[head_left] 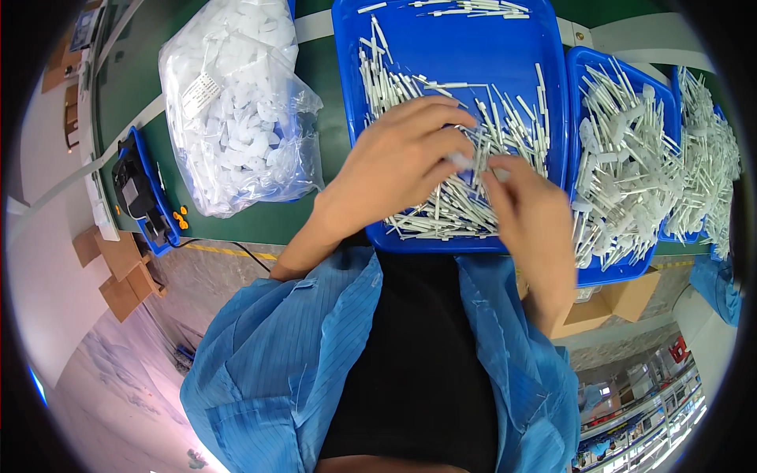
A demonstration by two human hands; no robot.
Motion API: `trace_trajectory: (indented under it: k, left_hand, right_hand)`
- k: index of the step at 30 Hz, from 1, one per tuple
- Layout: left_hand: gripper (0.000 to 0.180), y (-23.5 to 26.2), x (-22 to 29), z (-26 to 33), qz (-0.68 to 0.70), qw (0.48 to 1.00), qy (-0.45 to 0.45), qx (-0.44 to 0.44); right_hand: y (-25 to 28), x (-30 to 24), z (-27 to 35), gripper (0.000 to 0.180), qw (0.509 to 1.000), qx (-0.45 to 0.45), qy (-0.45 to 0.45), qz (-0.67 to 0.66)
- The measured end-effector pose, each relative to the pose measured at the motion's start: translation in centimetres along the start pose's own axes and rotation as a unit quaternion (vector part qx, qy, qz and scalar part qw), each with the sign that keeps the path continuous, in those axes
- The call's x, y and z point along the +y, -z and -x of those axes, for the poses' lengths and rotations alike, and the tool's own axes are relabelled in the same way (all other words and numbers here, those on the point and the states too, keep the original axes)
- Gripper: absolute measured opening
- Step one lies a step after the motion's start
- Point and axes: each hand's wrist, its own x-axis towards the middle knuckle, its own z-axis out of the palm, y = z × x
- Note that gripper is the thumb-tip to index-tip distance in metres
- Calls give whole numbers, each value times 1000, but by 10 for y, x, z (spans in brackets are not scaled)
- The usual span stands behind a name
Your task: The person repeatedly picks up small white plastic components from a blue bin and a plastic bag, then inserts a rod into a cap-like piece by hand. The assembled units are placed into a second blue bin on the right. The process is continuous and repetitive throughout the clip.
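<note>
Fig. Overhead view, two-handed work w/ small parts. Main tray [481, 59] (blue, rectangular) sits on the green desk [276, 226] directly before the torso, prob. so that both hands reach its contents w/ forearms bent. Thin white sticks [438, 211] lie heaped mostly in its near half & along its sides, w/ a few at the far edge; bare tray floor shows btw. L hand [406, 162]: thumb & fingers drawn together on a small translucent piece [459, 161], held just above the heap, apparently at the fingertips b/c the part is so small. R hand [532, 209]: thumb & forefinger brought near each other, tips facing the L fingertips; motion blur, so cannot tell whether a stick is btw them. Tips meet over the tray, so a dropped part would prob. land inside. Plastic bag [240, 118], full of like translucent pieces, lies L of the tray, seemingly a supply kept w/in L reach. Second tray [665, 118], R, holds sticks mixed w/ translucent pieces, many apparently joined; its place by the R hand would suit setting parts down. Far L: small tray [150, 169] w/ black device [136, 189], away from the loose parts.
</note>
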Motion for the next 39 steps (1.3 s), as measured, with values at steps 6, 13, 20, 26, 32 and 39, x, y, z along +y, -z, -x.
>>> trace_trajectory:
  k: [6, 13, 20, 26, 32, 39]
  left_hand:
    - [21, 28, -2, 1, 111, 988, 57, 88]
    - [18, 6, -8, 10, 420, 876, 118, 207]
    - [31, 5, -15, 15, 502, 835, 192, 120]
    - [25, 4, -8, 10, 416, 872, 177, 185]
    - [24, 2, -7, 13, 462, 834, 185, 240]
    - [20, 1, -8, 16, 487, 819, 159, 259]
  right_hand:
    - [-32, -15, -20, 11, 996, 65, 4, 57]
    - [-3, -4, -26, 8, 996, -10, 43, -72]
    - [2, -9, -34, 9, 962, 105, 113, -224]
    - [-16, -37, -22, 15, 964, 33, 38, -261]
    - [-35, -47, -27, 11, 981, 79, 73, -162]
    - [-28, -58, -23, 7, 981, 72, 71, -164]
